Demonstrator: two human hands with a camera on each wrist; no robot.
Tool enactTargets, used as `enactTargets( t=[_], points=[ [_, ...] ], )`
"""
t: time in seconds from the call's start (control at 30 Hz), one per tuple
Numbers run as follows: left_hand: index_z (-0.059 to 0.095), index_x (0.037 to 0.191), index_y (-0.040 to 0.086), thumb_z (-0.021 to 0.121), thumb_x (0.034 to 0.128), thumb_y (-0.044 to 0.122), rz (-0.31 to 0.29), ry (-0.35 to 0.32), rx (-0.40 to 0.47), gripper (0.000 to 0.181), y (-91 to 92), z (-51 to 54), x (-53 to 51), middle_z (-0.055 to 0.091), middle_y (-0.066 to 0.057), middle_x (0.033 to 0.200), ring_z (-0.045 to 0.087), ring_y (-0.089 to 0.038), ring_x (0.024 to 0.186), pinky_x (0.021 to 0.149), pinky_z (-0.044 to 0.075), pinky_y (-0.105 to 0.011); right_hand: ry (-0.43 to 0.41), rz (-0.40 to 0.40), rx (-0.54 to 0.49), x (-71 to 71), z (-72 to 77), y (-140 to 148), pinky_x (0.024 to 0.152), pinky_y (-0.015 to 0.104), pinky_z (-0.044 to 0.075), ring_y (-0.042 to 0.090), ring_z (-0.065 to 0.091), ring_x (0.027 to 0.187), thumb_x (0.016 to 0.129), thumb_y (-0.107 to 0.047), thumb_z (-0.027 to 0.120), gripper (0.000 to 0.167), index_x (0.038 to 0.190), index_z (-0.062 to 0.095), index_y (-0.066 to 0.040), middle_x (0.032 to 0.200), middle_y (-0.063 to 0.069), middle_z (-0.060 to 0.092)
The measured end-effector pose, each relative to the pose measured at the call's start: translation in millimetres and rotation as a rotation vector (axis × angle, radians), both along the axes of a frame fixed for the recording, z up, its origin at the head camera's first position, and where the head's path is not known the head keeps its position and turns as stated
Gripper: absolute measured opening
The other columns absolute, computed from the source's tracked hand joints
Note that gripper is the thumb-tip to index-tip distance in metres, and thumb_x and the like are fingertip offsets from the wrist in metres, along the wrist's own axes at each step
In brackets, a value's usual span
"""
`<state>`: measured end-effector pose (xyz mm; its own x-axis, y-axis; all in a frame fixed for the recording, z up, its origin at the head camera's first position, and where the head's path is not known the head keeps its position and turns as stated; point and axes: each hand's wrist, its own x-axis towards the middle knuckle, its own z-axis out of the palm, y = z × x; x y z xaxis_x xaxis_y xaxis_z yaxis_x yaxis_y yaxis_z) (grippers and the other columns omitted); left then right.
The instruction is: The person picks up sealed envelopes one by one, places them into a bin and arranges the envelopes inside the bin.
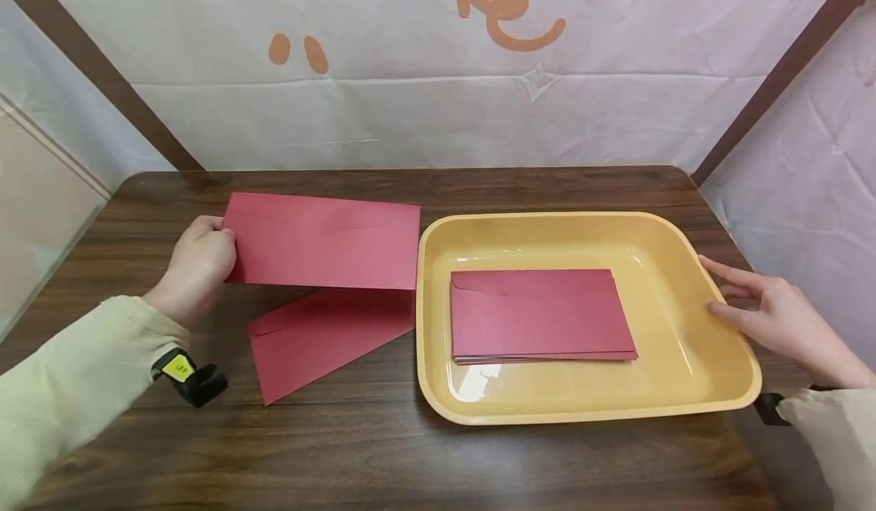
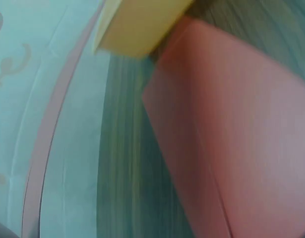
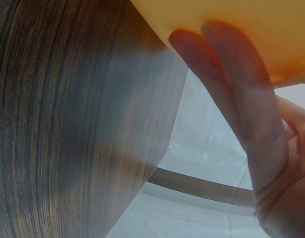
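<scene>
On the left, my left hand (image 1: 205, 256) pinches a red envelope (image 1: 322, 241) by its left end and holds it above the table. A second red envelope (image 1: 308, 347) lies slantwise on the table, partly hidden under the raised one. A stack of red envelopes (image 1: 541, 313) rests inside a yellow tray (image 1: 684, 412), with a flap edge showing on the top one. My right hand (image 1: 773, 309) holds the tray's right rim, thumb on the inside. In the right wrist view, its fingers (image 3: 241, 84) press against the tray's outer wall.
The dark wood-grain table (image 1: 383, 458) has rounded far corners. Behind it hangs a pale cloth (image 1: 438, 123) with orange and red prints. Brown strips (image 1: 773, 77) run down the cloth at both sides.
</scene>
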<state>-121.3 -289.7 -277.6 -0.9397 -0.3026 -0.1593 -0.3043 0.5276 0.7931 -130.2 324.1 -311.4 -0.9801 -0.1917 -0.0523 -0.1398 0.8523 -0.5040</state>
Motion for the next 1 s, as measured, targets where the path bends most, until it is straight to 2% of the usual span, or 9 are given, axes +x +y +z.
enactTargets(
  t=[0.23, 0.4, 0.6, 0.77, 0.87, 1.0],
  points=[
    [0.032, 0.119, -0.016, 0.016, 0.1006, 0.016, -0.094, -0.049, 0.086, 0.040, 26.1, 4.4, 1.9, 0.038, -0.026, 0.113, 0.040, -0.034, 0.104, 0.079, 0.033, -0.031, 0.005, 0.005, -0.004, 0.2, -1.4, 0, 0.056, 0.016, 0.048, -0.005, 0.062, 0.067, 0.090, -0.017, 0.067, 0.063, 0.146, 0.038, -0.007, 0.103, 0.028, 0.068],
    [0.033, 0.116, -0.011, 0.016, 0.1017, 0.017, -0.126, -0.069, 0.146, 0.036, 46.8, 6.6, 3.1, 0.039, -0.024, 0.113, 0.041, -0.034, 0.106, 0.083, 0.033, -0.034, 0.009, 0.005, -0.007, 0.5, -1.3, 0, 0.056, 0.016, 0.048, -0.006, 0.062, 0.067, 0.090, -0.017, 0.067, 0.063, 0.146, 0.039, -0.007, 0.103, 0.028, 0.068],
    [0.032, 0.121, -0.007, 0.017, 0.1028, 0.018, -0.156, -0.131, 0.206, 0.035, 70.7, 9.8, 2.9, 0.041, -0.021, 0.112, 0.047, -0.028, 0.097, 0.081, 0.038, -0.032, 0.000, -0.001, -0.009, 0.6, -0.8, 0, 0.056, 0.016, 0.048, -0.006, 0.062, 0.068, 0.090, -0.018, 0.067, 0.064, 0.146, 0.038, -0.008, 0.105, 0.029, 0.067],
    [0.033, 0.121, -0.004, 0.021, 0.1032, 0.017, -0.171, -0.154, 0.260, 0.030, 90.6, 9.8, 3.7, 0.043, -0.017, 0.109, 0.050, -0.022, 0.092, 0.080, 0.039, -0.030, -0.005, -0.001, -0.020, 0.7, -0.5, 0, 0.057, 0.016, 0.048, -0.007, 0.062, 0.070, 0.090, -0.018, 0.066, 0.064, 0.147, 0.038, -0.009, 0.106, 0.029, 0.067],
    [0.034, 0.123, -0.003, 0.024, 0.1030, 0.015, -0.205, -0.166, 0.276, 0.029, 101.2, 8.8, 5.3, 0.047, -0.016, 0.109, 0.052, -0.022, 0.093, 0.081, 0.039, -0.030, 0.001, 0.002, -0.017, 0.5, -0.3, 0, 0.057, 0.015, 0.048, -0.008, 0.061, 0.070, 0.090, -0.017, 0.066, 0.063, 0.146, 0.038, -0.008, 0.105, 0.029, 0.067],
    [0.033, 0.129, -0.006, 0.028, 0.1024, 0.013, -0.278, -0.171, 0.256, 0.033, 112.1, 7.9, 8.4, 0.051, -0.019, 0.111, 0.054, -0.025, 0.098, 0.084, 0.039, -0.031, 0.002, 0.006, -0.018, 0.4, 0.1, 0, 0.057, 0.015, 0.048, -0.007, 0.062, 0.069, 0.090, -0.017, 0.066, 0.062, 0.145, 0.039, -0.006, 0.103, 0.028, 0.068]
  ],
)
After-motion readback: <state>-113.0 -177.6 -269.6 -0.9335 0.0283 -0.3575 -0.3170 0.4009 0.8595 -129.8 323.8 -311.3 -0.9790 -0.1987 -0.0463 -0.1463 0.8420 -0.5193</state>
